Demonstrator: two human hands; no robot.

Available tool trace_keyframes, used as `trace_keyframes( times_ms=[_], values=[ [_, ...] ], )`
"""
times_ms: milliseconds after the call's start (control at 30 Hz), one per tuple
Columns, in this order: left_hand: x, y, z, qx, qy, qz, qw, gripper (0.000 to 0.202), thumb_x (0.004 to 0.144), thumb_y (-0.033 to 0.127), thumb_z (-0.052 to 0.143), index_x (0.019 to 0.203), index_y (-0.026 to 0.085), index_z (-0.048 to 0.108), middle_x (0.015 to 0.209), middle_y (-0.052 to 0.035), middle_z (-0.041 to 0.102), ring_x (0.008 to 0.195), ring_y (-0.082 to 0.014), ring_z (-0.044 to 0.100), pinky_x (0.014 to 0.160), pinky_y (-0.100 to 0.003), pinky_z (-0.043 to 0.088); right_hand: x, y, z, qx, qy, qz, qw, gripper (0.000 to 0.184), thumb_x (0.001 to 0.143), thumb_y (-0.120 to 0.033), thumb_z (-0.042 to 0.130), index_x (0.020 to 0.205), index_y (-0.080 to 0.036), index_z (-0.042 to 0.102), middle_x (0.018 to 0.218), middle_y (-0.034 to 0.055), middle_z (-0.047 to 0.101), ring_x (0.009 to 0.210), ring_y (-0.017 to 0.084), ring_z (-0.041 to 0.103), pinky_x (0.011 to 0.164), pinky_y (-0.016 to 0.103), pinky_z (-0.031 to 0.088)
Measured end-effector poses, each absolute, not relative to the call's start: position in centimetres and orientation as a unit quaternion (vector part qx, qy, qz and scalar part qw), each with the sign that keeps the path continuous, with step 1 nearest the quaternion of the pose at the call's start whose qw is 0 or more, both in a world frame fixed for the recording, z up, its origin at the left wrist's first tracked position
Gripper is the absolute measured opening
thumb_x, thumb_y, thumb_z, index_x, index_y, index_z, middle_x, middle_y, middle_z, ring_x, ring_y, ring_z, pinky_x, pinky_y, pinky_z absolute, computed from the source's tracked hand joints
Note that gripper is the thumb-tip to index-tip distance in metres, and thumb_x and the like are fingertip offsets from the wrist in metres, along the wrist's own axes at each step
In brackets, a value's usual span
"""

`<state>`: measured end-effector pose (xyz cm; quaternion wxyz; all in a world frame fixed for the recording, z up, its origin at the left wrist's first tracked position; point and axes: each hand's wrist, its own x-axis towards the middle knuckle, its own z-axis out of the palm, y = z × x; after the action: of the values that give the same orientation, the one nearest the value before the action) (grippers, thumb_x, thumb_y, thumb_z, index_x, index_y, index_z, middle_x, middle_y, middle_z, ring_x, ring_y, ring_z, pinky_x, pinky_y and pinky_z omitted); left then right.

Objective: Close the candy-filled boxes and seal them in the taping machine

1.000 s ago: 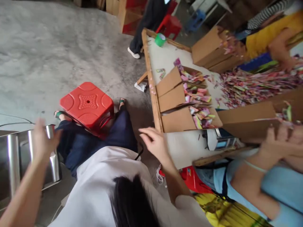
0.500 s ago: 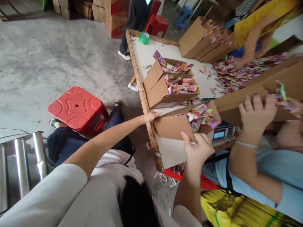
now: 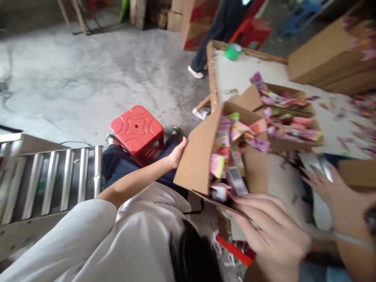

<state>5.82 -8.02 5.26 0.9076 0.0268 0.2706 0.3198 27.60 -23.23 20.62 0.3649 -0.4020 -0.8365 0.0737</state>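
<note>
I hold an open cardboard box [image 3: 196, 156] full of colourful sachets [image 3: 232, 156], lifted and tilted off the table edge. My left hand [image 3: 176, 153] is pressed flat against the box's outer left side. My right hand [image 3: 272, 231] grips the box's near lower edge, fingers curled under it and blurred by motion. Some sachets stick out over the box's rim.
A wooden-edged table [image 3: 212, 74] carries more sachet-filled boxes [image 3: 289, 117], loose sachets and a green tape roll [image 3: 233, 51]. Another person's hand [image 3: 326, 184] reaches in at the right. A red stool [image 3: 138, 131] stands on the concrete floor. Metal rollers [image 3: 49, 176] are at the left. A person [image 3: 211, 35] stands beyond.
The box has come off the table and toward me, tilting up. My left hand moved from the table edge to the box's side; my right hand shifted under its near edge.
</note>
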Motion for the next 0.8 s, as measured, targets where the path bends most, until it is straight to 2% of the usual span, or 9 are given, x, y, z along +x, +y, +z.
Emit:
trace_keyframes(
  times_ms=[133, 233, 333, 400, 500, 533, 600, 700, 800],
  values=[
    [-6.5, -5.5, 5.2, -0.007, 0.384, 0.56, 0.734, 0.079, 0.093, 0.075, 0.03, 0.115, 0.01, 0.069, 0.093, -0.0135, 0.076, 0.091, -0.0291, 0.071, 0.094, -0.045, 0.055, 19.1, -14.3, 16.1, -0.198, -0.9, 0.167, 0.35, 0.017, 0.086, -0.004, 0.064, 0.083, -0.021, 0.064, 0.086, 0.0025, 0.068, 0.088, 0.02, 0.062, 0.078, 0.034, 0.055],
    [-13.5, -5.2, 4.4, -0.024, 0.477, 0.652, 0.589, 0.066, 0.101, 0.058, 0.029, 0.106, 0.007, 0.07, 0.088, -0.013, 0.075, 0.095, -0.0292, 0.07, 0.095, -0.045, 0.054, 12.7, -7.6, 12.7, -0.107, -0.93, 0.181, 0.302, 0.02, 0.088, -0.004, 0.059, 0.077, -0.02, 0.062, 0.087, 0.0042, 0.069, 0.091, 0.02, 0.061, 0.079, 0.033, 0.056],
    [-17.9, -5.0, 3.4, -0.027, 0.541, 0.68, 0.494, 0.052, 0.103, 0.04, 0.029, 0.093, 0.01, 0.069, 0.072, -0.0068, 0.07, 0.092, -0.0245, 0.069, 0.094, -0.04, 0.054, 7.9, -1.5, 10.0, -0.057, -0.957, 0.149, 0.242, 0.023, 0.088, -0.003, 0.051, 0.079, -0.02, 0.064, 0.093, 0.0061, 0.07, 0.098, 0.021, 0.063, 0.093, 0.04, 0.056],
    [-19.9, -4.8, 2.9, -0.022, 0.566, 0.686, 0.456, 0.037, 0.099, 0.034, 0.039, 0.088, 0.013, 0.068, 0.067, -0.0027, 0.067, 0.093, -0.0212, 0.068, 0.096, -0.036, 0.052, 6.3, 1.6, 9.0, -0.037, -0.974, 0.122, 0.189, 0.028, 0.088, 0.0, 0.044, 0.083, -0.019, 0.065, 0.096, 0.0075, 0.071, 0.103, 0.022, 0.065, 0.107, 0.048, 0.05],
    [-23.1, -4.4, 2.8, 0.008, 0.585, 0.689, 0.428, 0.011, 0.084, 0.022, 0.063, 0.086, 0.013, 0.069, 0.072, 0.0, 0.07, 0.098, -0.0181, 0.066, 0.099, -0.03, 0.049, 6.0, 4.0, 8.7, -0.035, -0.982, 0.128, 0.134, 0.035, 0.085, 0.003, 0.037, 0.094, -0.017, 0.065, 0.11, 0.0104, 0.072, 0.12, 0.023, 0.062, 0.117, 0.055, 0.039],
    [-24.4, -4.2, 3.0, 0.026, 0.587, 0.69, 0.422, 0.011, 0.078, 0.018, 0.067, 0.088, 0.013, 0.07, 0.077, 0.0001, 0.072, 0.1, -0.0172, 0.066, 0.1, -0.029, 0.048, 6.1, 4.1, 8.9, -0.045, -0.979, 0.144, 0.138, 0.036, 0.083, 0.003, 0.038, 0.098, -0.016, 0.063, 0.122, 0.0121, 0.069, 0.129, 0.024, 0.057, 0.119, 0.057, 0.036],
    [-27.1, -3.9, 3.9, 0.117, 0.595, 0.679, 0.414, 0.025, 0.072, 0.019, 0.072, 0.097, 0.015, 0.072, 0.089, -0.0009, 0.075, 0.1, -0.0164, 0.066, 0.098, -0.027, 0.049, 5.8, 3.4, 9.5, -0.083, -0.962, 0.19, 0.177, 0.036, 0.081, -0.001, 0.043, 0.109, -0.016, 0.059, 0.148, 0.0155, 0.052, 0.144, 0.027, 0.042, 0.121, 0.059, 0.031],
    [-30.6, -3.6, 6.5, 0.353, 0.615, 0.572, 0.413, 0.038, 0.069, 0.034, 0.079, 0.103, 0.017, 0.074, 0.096, -0.004, 0.076, 0.093, -0.0181, 0.069, 0.089, -0.029, 0.054, 3.0, 1.7, 9.5, -0.141, -0.939, 0.227, 0.217, 0.048, 0.089, -0.018, 0.05, 0.137, -0.013, 0.046, 0.165, 0.0185, 0.022, 0.154, 0.029, 0.023, 0.122, 0.055, 0.031],
    [-32.0, -3.1, 9.6, 0.495, 0.611, 0.443, 0.43, 0.043, 0.068, 0.042, 0.083, 0.098, 0.014, 0.075, 0.085, -0.0053, 0.073, 0.081, -0.0181, 0.07, 0.08, -0.03, 0.057, -1.9, 1.1, 7.7, -0.158, -0.965, 0.171, 0.123, 0.06, 0.097, -0.033, 0.05, 0.153, -0.014, 0.036, 0.167, 0.0166, 0.015, 0.155, 0.032, 0.017, 0.125, 0.056, 0.023]
  ],
)
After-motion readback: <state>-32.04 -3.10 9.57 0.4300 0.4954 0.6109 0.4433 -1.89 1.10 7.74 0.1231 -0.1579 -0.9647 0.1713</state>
